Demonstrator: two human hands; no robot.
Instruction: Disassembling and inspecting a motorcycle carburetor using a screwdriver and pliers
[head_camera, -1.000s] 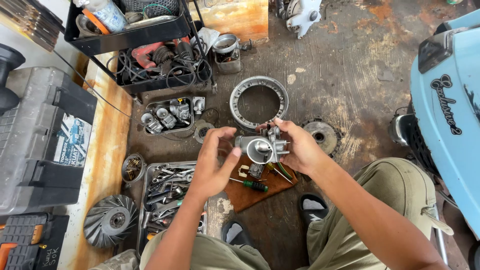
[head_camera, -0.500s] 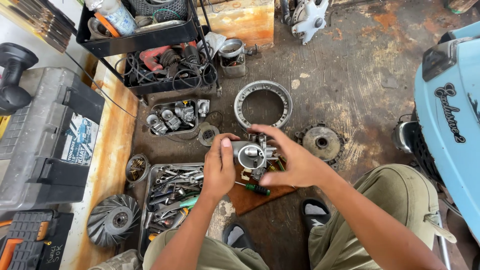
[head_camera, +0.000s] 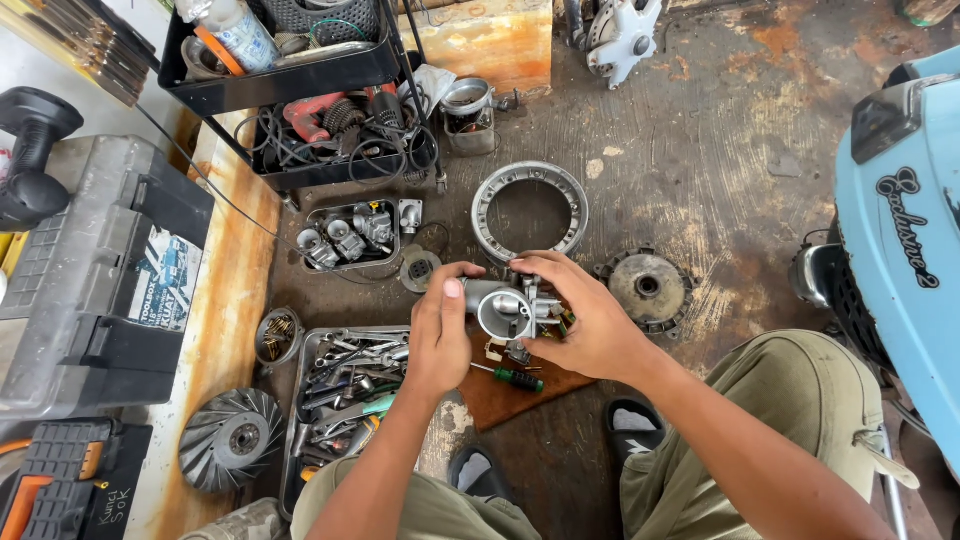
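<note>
A grey metal carburettor (head_camera: 507, 309) with a round open throat is held up between both hands above the floor. My left hand (head_camera: 440, 335) grips its left side, thumb pressed on top. My right hand (head_camera: 590, 320) wraps around its right side, fingers curled over the top. Under the hands lies a green-handled screwdriver (head_camera: 515, 378) on a brown wooden board (head_camera: 510, 395).
A tray of wrenches and tools (head_camera: 345, 390) lies left of my knees. A metal ring (head_camera: 530, 212), a round clutch part (head_camera: 647, 290), a small tray of parts (head_camera: 350, 235), a black rack (head_camera: 290, 100), a grey toolbox (head_camera: 95, 280), a finned wheel (head_camera: 232, 440) and a light blue scooter body (head_camera: 900, 240) surround me.
Both hands have shifted their grip and turned the carburettor; its round throat now faces up towards me. The camera view has drifted slightly.
</note>
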